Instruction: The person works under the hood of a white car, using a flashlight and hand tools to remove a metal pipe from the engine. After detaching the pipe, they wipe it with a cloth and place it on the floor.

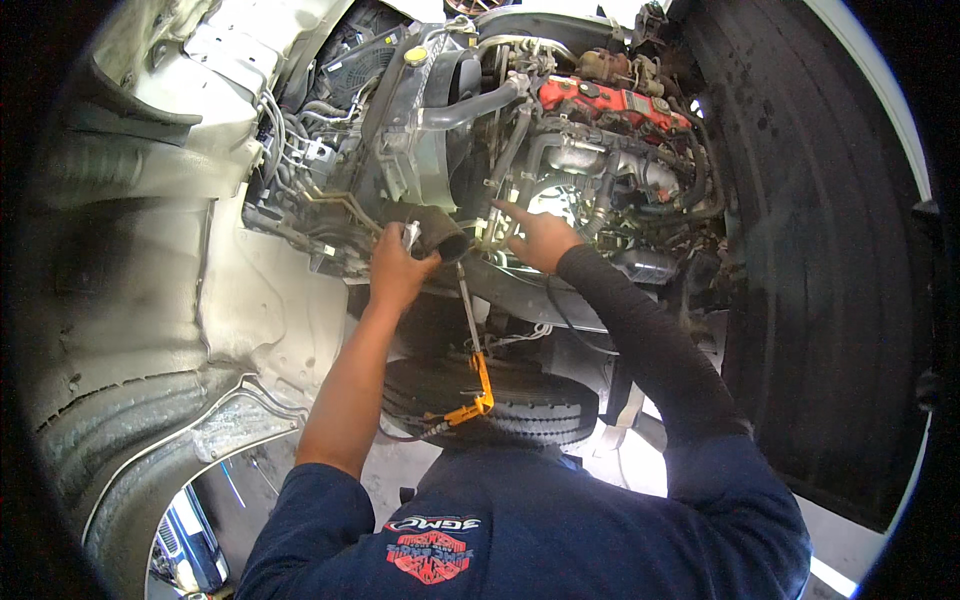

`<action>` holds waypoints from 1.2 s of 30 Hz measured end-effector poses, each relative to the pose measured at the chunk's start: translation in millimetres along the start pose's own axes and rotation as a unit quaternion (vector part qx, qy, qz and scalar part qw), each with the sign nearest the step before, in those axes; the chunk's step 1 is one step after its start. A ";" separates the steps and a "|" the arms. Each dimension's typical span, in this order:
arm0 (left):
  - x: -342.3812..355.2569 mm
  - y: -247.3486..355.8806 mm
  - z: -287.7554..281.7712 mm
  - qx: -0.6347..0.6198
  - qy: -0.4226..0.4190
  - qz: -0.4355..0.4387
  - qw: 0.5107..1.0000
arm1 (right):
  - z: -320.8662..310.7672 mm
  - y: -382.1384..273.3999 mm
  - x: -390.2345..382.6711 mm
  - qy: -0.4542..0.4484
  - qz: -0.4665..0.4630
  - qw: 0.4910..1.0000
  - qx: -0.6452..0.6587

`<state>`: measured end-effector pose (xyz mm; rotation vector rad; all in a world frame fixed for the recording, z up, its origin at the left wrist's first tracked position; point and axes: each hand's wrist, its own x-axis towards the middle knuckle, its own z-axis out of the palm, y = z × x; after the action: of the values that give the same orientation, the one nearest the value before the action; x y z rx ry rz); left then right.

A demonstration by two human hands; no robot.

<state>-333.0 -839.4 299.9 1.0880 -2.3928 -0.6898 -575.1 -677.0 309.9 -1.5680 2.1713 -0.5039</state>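
Observation:
My left hand point(398, 268) is closed around the side of a short, dark, wide-mouthed duct point(436, 226), whose round opening faces toward me. A small silvery piece point(411, 235) shows by its fingers; I cannot make out what it is. Across from it, my right hand point(544, 240) has its index finger stretched out toward the hoses in front of the engine, thumb apart, with nothing seen in it. Below the duct an orange air blow gun point(482, 385) rests with its long metal nozzle pointing up and a dark hose at its lower end.
Ahead lies the engine with its red cover point(615, 103). The radiator point(395, 130) with a yellow cap and a thick grey hose point(470, 108) stands left of it. A tyre point(550, 408) is below my arms. Pale cab panels point(270, 290) flank the left, a dark panel point(820, 200) the right.

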 end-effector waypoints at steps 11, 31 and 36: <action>4.9 4.1 17.1 0.037 0.006 0.010 0.999 | 43.2 15.4 5.5 0.057 0.090 0.928 0.357; 48.0 30.8 8.7 0.030 -0.149 0.161 0.975 | 42.1 20.6 14.2 0.077 0.059 0.931 0.352; 118.6 46.1 15.8 -0.092 -0.247 -0.032 0.964 | 4.0 24.4 25.6 -0.033 0.125 0.820 0.558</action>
<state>-439.8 -901.2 334.6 1.0083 -2.6282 -1.3095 -599.8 -694.2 291.0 -0.6074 1.4352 -1.2857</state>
